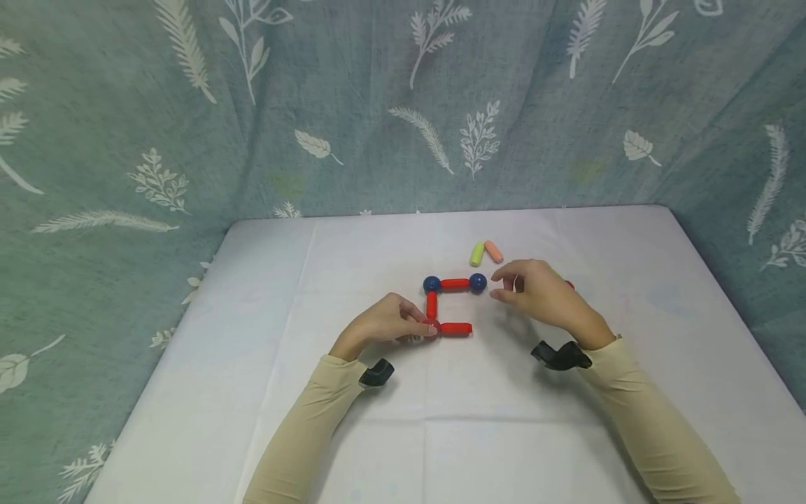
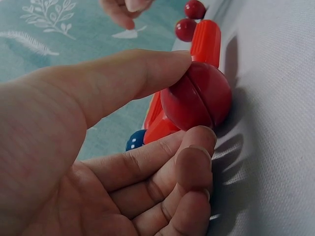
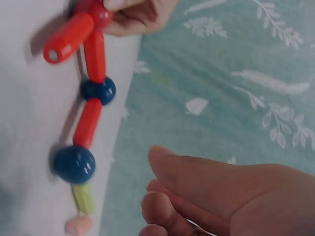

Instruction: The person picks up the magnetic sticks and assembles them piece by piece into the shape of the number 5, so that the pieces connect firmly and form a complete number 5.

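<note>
My left hand (image 1: 384, 322) pinches a red ball (image 2: 197, 96) between thumb and fingertips at the near corner of a C-shaped figure lying on the table. From that ball one red rod (image 1: 456, 329) points right with a free end, and another red rod (image 1: 431, 306) runs back to a blue ball (image 1: 432, 283). A third red rod (image 1: 455, 284) links it to a second blue ball (image 1: 478, 283). Just right of this second ball hovers my right hand (image 1: 544, 294), its fingers loosely bent, thumb and fingertips apart with nothing between them.
Behind the figure lie a yellow-green rod (image 1: 477, 254) and a peach rod (image 1: 494, 252). Two loose red balls, one nearer (image 2: 186, 29), show in the left wrist view; the right hand mostly covers them from above. A patterned cloth (image 1: 378, 105) hangs behind the white table (image 1: 352, 448).
</note>
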A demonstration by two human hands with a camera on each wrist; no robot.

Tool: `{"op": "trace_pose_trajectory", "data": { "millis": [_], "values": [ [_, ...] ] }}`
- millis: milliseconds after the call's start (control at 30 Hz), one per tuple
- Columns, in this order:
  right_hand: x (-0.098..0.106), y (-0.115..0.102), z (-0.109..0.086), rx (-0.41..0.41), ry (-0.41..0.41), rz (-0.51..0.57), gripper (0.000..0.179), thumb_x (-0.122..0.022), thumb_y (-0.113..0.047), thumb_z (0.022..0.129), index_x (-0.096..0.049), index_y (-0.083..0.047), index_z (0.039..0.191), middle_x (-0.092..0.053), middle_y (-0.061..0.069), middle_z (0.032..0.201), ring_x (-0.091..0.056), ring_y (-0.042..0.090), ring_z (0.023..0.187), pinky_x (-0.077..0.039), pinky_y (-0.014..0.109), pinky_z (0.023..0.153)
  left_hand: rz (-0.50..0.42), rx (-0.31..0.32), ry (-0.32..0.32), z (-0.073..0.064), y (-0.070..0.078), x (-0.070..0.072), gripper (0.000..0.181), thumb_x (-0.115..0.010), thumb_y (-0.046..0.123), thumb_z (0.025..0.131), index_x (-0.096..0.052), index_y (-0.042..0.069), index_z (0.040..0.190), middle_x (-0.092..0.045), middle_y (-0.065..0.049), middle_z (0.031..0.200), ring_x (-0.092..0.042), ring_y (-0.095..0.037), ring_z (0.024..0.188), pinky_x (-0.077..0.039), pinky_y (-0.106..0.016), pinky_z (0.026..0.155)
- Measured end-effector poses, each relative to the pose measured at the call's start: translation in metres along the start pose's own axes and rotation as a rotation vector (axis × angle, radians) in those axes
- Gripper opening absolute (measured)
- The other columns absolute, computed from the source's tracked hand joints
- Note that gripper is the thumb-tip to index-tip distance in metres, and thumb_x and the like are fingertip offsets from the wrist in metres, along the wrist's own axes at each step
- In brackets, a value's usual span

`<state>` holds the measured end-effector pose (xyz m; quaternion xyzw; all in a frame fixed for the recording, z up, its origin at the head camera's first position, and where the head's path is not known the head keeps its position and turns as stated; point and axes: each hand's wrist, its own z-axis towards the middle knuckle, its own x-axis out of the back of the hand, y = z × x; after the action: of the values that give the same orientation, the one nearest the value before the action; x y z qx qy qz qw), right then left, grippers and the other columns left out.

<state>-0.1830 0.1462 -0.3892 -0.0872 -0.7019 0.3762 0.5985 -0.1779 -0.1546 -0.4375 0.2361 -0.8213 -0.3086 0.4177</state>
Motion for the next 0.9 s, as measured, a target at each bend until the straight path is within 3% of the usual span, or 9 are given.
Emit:
{"op": "trace_pose_trajectory", "data": {
  "millis": [233,433,667,900],
  "values": [
    [0.025,0.012,-0.011,-0.062,0.115,0.011,0.028,-0.074,-0.019,0.096,-0.073,-0.001,0.118,-0.066,0.008,0.084,-0.058,0.020,0.076,-0.044,0.029,0.059,-0.012,0.003,0.001,0.001,0.001,-0.001,0.030,-0.086,0.044,0.083,-0.080,0.017,0.094,-0.069,0.000,0.077,-0.057,-0.017,0.071,-0.042,-0.026,0.061],
    [0.037,0.029,-0.021,-0.102,0.164,0.044,0.031,-0.072,-0.022,0.097,-0.070,-0.001,0.120,-0.065,0.011,0.087,-0.063,0.025,0.067,-0.047,0.029,0.055,-0.016,-0.003,-0.002,0.002,0.001,-0.001,0.029,-0.086,0.043,0.083,-0.080,0.017,0.093,-0.070,0.000,0.078,-0.058,-0.016,0.071,-0.044,-0.026,0.062],
    [0.041,0.045,-0.028,-0.119,0.239,-0.019,0.031,-0.073,-0.022,0.096,-0.073,0.001,0.117,-0.067,0.012,0.089,-0.061,0.027,0.085,-0.045,0.031,0.065,-0.007,-0.005,0.007,0.000,0.002,-0.001,0.029,-0.086,0.042,0.083,-0.079,0.016,0.093,-0.069,0.000,0.077,-0.058,-0.016,0.071,-0.044,-0.026,0.062],
    [0.042,0.067,-0.036,-0.181,0.261,-0.039,0.034,-0.074,-0.021,0.095,-0.072,0.005,0.118,-0.066,0.015,0.091,-0.061,0.030,0.089,-0.045,0.031,0.067,-0.001,-0.003,0.009,0.000,0.002,-0.001,0.030,-0.085,0.043,0.083,-0.079,0.016,0.094,-0.069,0.000,0.077,-0.058,-0.016,0.071,-0.044,-0.026,0.062]
  ]
}}
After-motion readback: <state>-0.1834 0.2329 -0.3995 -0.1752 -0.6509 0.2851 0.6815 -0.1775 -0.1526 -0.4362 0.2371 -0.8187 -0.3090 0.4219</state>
